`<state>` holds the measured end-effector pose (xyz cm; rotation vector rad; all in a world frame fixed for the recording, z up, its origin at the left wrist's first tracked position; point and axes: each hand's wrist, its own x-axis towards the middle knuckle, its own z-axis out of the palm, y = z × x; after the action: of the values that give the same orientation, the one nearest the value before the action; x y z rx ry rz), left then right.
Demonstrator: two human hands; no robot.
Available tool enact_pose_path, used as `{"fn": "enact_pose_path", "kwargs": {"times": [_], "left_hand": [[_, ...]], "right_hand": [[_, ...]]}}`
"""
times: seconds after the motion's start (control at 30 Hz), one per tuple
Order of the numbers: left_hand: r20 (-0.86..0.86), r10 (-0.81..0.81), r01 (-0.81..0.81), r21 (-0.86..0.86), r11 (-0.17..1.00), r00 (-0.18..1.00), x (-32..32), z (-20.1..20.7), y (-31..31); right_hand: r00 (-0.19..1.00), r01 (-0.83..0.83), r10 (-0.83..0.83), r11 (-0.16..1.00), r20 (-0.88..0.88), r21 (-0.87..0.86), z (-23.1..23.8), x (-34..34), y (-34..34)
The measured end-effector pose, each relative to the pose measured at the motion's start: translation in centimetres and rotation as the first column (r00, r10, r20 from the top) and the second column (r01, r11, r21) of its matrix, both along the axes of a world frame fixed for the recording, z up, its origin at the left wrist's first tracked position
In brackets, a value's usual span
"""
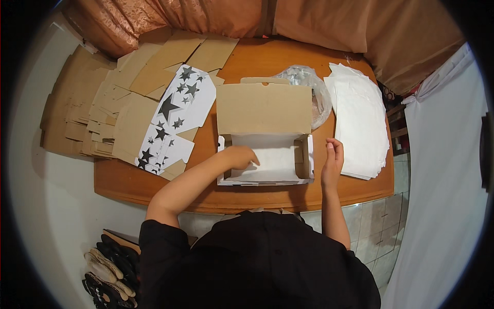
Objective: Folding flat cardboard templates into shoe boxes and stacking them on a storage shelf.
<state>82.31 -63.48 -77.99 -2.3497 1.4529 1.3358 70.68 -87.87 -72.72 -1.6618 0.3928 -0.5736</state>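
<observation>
In front of me stands an open cardboard box [265, 182], its brown lid [264, 109] raised at the back. White paper [275, 154] lines its floor and back wall. My left hand [241, 157] reaches over the box's left side into it, a finger pointing down at the paper; the other fingers are partly hidden, and nothing shows in its grasp. Just beyond the box's right wall, my right hand [333, 157] is raised with bent fingers, holding nothing. It is apart from both the box and the stack of white paper sheets [358, 121] at the right.
Flat brown cardboard pieces [82, 110] are piled at the left of the wooden table [257, 56]. On them lies a white cardboard blank with black stars [177, 110]. A clear plastic bag [319, 95] sits behind the box. Shoes [110, 268] lie at lower left.
</observation>
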Motion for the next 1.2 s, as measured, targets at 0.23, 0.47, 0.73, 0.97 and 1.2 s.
{"fn": "enact_pose_path", "kwargs": {"times": [0.23, 0.47, 0.73, 0.97, 1.2], "left_hand": [[-0.503, 0.334, -0.345, 0.076, 0.936, 0.797, -2.9, 2.3, 0.4], [-0.534, 0.226, -0.344, -0.131, 0.930, 0.815, -2.9, 2.5, 1.2], [-0.641, 0.287, -0.466, -0.126, 0.876, 0.712, -0.8, 1.6, 1.7], [-0.032, 0.372, -0.322, -0.573, 0.754, 0.928, -1.3, 2.0, 1.0], [0.492, 0.482, 0.042, -0.730, 0.682, 0.725, -2.2, 3.9, 1.5]], "right_hand": [[0.997, -0.078, 0.078, 0.997, 0.012, 0.027, -0.2, -0.2, 0.7], [0.941, -0.324, 0.315, 0.944, -0.125, -0.059, -0.3, -0.1, 2.1], [0.433, -0.898, 0.650, 0.375, -0.625, -0.232, -0.1, 1.5, 3.3], [0.520, -0.847, 0.480, 0.183, -0.706, -0.499, -1.6, 3.1, 3.8], [0.840, -0.495, 0.284, 0.049, -0.462, -0.868, -3.2, 3.9, 5.7]]}}
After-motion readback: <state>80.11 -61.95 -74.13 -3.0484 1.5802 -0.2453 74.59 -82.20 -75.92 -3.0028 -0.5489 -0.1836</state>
